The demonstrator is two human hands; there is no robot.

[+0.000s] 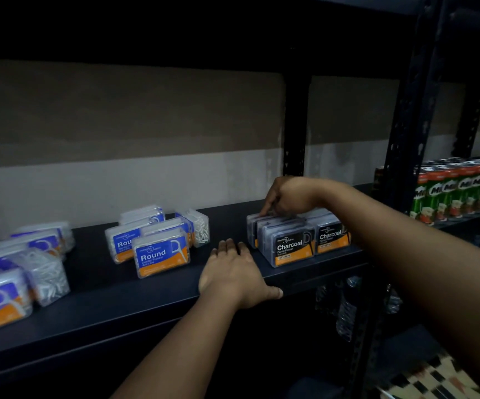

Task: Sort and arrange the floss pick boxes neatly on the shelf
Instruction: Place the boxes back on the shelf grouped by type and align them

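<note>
On a dark shelf (pixel 146 298), right hand (pixel 287 197) fingers curled onto the Charcoal boxes (pixel 290 243), left hand (pixel 233 272) flat and open; liable to topple the row if pushed hard.

"Charcoal Dental Flosser" reads on the black boxes (pixel 292 247); "Round Dental Flosser" on the blue box (pixel 161 256); partial "Mi" lettering on the green cans (pixel 453 191).
</note>
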